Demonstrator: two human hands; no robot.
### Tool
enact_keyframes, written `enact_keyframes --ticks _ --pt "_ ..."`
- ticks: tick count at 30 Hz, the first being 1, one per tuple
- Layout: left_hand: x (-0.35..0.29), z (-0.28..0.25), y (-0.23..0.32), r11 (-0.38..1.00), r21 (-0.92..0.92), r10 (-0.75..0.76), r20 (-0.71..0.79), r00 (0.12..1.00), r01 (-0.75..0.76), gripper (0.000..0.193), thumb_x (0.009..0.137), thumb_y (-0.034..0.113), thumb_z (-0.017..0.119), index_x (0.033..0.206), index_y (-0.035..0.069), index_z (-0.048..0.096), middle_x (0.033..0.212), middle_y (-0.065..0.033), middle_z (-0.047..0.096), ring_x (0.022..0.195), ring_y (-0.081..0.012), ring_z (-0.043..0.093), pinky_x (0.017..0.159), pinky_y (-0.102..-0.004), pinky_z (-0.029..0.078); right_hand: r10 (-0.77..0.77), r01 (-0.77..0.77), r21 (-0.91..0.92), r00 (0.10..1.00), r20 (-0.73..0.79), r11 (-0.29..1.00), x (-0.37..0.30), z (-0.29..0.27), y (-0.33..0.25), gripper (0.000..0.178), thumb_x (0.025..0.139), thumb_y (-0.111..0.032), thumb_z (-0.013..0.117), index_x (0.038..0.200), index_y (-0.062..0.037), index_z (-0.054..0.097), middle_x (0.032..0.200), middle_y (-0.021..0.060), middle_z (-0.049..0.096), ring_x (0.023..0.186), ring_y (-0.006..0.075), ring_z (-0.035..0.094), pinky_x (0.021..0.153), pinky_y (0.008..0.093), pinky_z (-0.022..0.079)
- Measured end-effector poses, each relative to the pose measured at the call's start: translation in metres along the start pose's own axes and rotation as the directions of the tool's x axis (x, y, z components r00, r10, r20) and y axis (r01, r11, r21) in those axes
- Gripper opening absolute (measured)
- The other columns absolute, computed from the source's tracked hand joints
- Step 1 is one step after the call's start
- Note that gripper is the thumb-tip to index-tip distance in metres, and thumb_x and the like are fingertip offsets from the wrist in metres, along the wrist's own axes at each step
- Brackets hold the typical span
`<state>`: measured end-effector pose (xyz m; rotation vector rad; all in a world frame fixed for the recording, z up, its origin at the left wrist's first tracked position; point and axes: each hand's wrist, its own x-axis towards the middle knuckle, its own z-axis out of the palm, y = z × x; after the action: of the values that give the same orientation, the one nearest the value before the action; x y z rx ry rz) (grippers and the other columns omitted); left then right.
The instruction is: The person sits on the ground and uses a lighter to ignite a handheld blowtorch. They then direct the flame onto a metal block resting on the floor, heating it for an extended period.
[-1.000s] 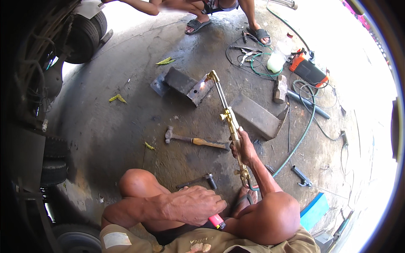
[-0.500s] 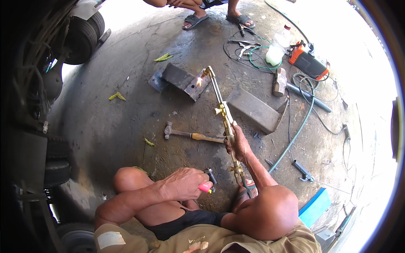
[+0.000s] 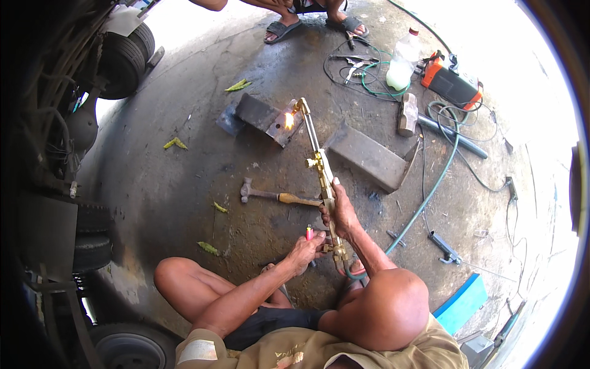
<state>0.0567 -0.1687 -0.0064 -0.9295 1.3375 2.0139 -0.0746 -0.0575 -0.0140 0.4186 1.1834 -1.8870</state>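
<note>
My right hand (image 3: 344, 216) is wrapped round the handle of a brass cutting torch (image 3: 313, 138). An orange flame (image 3: 289, 120) burns at its bent tip, against a rusty steel piece (image 3: 257, 114) with a hole in it. My left hand (image 3: 305, 253) keeps a pink lighter (image 3: 309, 233) in its grip, while its fingers reach the valve knob (image 3: 326, 248) at the torch's lower end. Partly behind the torch and right hand lies a hammer (image 3: 279, 197) with a wooden handle. Hoses (image 3: 357, 270) run from the torch's base.
A steel channel (image 3: 367, 155) lies right of the torch, with a sledgehammer (image 3: 408, 117) beyond it. Further back are a plastic bottle (image 3: 404, 61), an orange-black machine (image 3: 452, 83) and tangled cables. Another person's sandalled feet (image 3: 283, 29) are at the far edge. Vehicle tyres (image 3: 120, 64) stand left.
My left hand has moved right and up to the torch's valve, with the lighter now upright in it. The flame has grown larger and more orange. The torch has shifted slightly left.
</note>
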Motion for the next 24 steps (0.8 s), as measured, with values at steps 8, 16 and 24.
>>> enact_keyframes --ticks 8,16,24 --pt "0.003 -0.005 -0.015 0.996 0.085 0.011 0.061 0.998 -0.016 0.034 0.105 0.031 0.054 0.119 0.002 0.063 0.113 -0.0089 0.069 0.103 -0.0201 0.066 0.090 -0.0374 0.053 0.025 -0.028 0.051 0.998 0.063 0.998 0.000 -0.007 0.003 0.065 0.093 -0.076 0.043 0.104 -0.0125 0.052 0.063 0.0024 0.053 0.045 0.0140 0.045 0.043 0.0296 0.036" --pt "-0.002 0.001 -0.026 0.975 0.208 0.091 -0.086 0.992 -0.071 0.043 0.103 0.040 0.056 0.102 -0.002 0.069 0.090 -0.0110 0.072 0.079 -0.0193 0.070 0.071 -0.0339 0.056 0.020 -0.022 0.046 0.999 0.040 0.999 0.000 0.001 -0.001 0.066 0.095 -0.074 0.042 0.104 -0.0107 0.055 0.063 0.0019 0.053 0.045 0.0137 0.044 0.044 0.0298 0.037" --pt "0.001 -0.005 -0.029 0.954 0.295 0.085 -0.092 0.992 -0.054 0.045 0.103 0.042 0.057 0.100 -0.002 0.069 0.083 -0.0106 0.071 0.071 -0.0181 0.068 0.067 -0.0326 0.055 -0.006 0.005 0.045 1.000 0.026 0.999 -0.003 0.003 0.002 0.065 0.095 -0.074 0.041 0.102 -0.0104 0.055 0.063 0.0015 0.053 0.044 0.0129 0.044 0.043 0.0286 0.037"
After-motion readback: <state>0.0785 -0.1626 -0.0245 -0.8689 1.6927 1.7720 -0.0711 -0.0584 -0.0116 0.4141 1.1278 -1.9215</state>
